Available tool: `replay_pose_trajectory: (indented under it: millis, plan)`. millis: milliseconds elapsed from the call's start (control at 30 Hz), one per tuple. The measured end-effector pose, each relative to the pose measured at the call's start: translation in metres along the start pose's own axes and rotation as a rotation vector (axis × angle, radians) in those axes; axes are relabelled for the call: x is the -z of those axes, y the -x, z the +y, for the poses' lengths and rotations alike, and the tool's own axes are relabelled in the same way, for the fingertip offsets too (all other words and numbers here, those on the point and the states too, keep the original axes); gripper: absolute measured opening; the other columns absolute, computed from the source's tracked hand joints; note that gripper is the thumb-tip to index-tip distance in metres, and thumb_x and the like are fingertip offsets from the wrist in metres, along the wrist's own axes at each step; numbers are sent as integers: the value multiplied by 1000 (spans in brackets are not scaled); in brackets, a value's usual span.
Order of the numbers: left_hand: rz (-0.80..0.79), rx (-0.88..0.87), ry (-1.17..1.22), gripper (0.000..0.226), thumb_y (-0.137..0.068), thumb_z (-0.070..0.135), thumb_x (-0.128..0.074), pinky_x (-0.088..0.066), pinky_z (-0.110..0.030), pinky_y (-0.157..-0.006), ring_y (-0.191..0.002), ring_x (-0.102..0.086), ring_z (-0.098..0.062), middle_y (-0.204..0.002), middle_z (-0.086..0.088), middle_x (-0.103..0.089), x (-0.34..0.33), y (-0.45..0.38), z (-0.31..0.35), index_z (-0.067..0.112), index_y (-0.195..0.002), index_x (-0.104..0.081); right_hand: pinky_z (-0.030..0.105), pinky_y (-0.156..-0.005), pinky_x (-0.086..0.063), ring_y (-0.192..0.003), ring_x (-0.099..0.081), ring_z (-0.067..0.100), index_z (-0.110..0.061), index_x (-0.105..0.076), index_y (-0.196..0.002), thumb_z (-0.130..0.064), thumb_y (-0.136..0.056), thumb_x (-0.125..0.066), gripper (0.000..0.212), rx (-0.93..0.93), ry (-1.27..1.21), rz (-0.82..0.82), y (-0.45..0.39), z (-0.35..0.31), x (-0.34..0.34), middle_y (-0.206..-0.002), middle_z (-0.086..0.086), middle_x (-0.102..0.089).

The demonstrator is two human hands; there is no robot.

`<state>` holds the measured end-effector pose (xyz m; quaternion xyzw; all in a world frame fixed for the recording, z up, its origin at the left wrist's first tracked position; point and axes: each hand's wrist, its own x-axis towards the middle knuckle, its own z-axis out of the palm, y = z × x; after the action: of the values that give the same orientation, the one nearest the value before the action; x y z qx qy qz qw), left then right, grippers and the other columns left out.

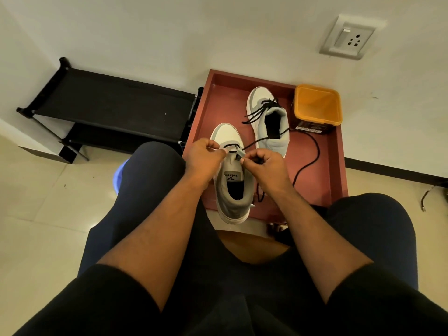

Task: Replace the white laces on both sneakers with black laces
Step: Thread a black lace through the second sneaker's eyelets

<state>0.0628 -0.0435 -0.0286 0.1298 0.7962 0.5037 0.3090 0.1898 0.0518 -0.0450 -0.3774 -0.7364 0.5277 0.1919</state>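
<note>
Two white and grey sneakers lie on a reddish-brown tray (335, 166). The near sneaker (231, 183) has one black lace bar across its lowest eyelets. My left hand (206, 155) pinches the sneaker's left eyelet edge. My right hand (263, 163) pinches the black lace (308, 163) at the right eyelet flap; the lace runs off in a loop over the tray to the right. The far sneaker (270, 122) is loosely laced in black, with loose ends trailing out.
An orange square tub (317, 107) stands at the tray's back right. A black shoe rack (109, 107) stands on the left against the wall. A wall socket (349, 37) is up right. My knees flank the tray, and a cable end (429, 192) lies on the floor at right.
</note>
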Motion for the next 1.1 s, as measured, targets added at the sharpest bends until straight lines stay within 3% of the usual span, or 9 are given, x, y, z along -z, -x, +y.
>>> replay_pose_trajectory:
  millis: [100, 167, 300, 400, 500, 700, 867, 1000, 1100]
  plan:
    - [-113, 153, 66, 59, -79, 7, -75, -44, -23, -75, -100, -50, -14, -125, -6, -55, -14, -9, 1, 12, -133, -53, 17, -62, -52, -68, -63, 4, -17, -69, -81, -7, -82, -72, 10, -4, -16, 64, -16, -2, -10, -74, -4, -68]
    - [-158, 156, -3, 68, -78, 7, -77, -47, -28, -81, -104, -53, -17, -130, -7, -55, -18, -10, -1, 12, -139, -48, 21, -70, -55, -77, -67, 10, -16, -70, -86, -4, -82, -70, 13, -19, -4, 106, -27, -1, -16, -81, -2, -70]
    - [-85, 72, -245, 36, -86, 8, -67, -56, -36, -83, -99, -64, -26, -114, -11, -67, -22, -16, -4, 11, -122, -65, 19, -77, -51, -86, -66, 11, -9, -75, -103, -8, -85, -65, 20, 27, 247, 83, -41, 0, -25, -96, 4, -74]
    - [-75, 130, -155, 20, -87, 5, -58, -59, -48, -77, -87, -67, -29, -92, -12, -71, -21, -24, -6, 8, -99, -74, 34, -82, -53, -90, -66, 19, -13, -76, -100, -14, -87, -60, 21, 89, 461, 71, -44, 1, -35, -98, 4, -75]
    - [-130, 226, -25, 18, -89, 0, -58, -59, -50, -77, -85, -67, -30, -92, -17, -71, -19, -26, -5, 4, -95, -74, 35, -74, -51, -89, -65, 28, -12, -73, -99, -13, -91, -48, 27, 91, 670, 58, -41, 4, -46, -96, 9, -73]
    - [-179, 325, 155, 26, -87, -14, -50, -55, -50, -83, -77, -62, -28, -82, -16, -66, -19, -24, -4, 4, -88, -70, 40, -78, -54, -89, -65, 26, -13, -76, -98, -11, -89, -54, 24, -33, 467, 105, -39, 7, -49, -99, 7, -73]
    - [-137, 379, 213, 28, -85, -13, -49, -55, -54, -81, -82, -65, -32, -97, -25, -68, -17, -24, -4, 5, -81, -69, 44, -77, -58, -85, -68, 23, -16, -78, -93, -9, -86, -61, 19, -159, 303, 88, -46, 10, -47, -95, 4, -74]
    - [-171, 411, 220, 23, -85, -9, -52, -58, -54, -74, -76, -66, -32, -90, -20, -69, -17, -21, -1, 3, -92, -70, 41, -75, -57, -82, -67, 23, -18, -77, -95, -14, -88, -61, 18, -136, 450, 45, -45, 11, -46, -94, 4, -74]
    - [-202, 414, 225, 26, -81, -10, -54, -60, -49, -67, -69, -66, -29, -86, -18, -68, -17, -21, -3, 0, -98, -71, 36, -73, -54, -83, -64, 23, -17, -74, -90, -16, -89, -58, 16, -142, 464, 117, -42, 10, -47, -92, 4, -71]
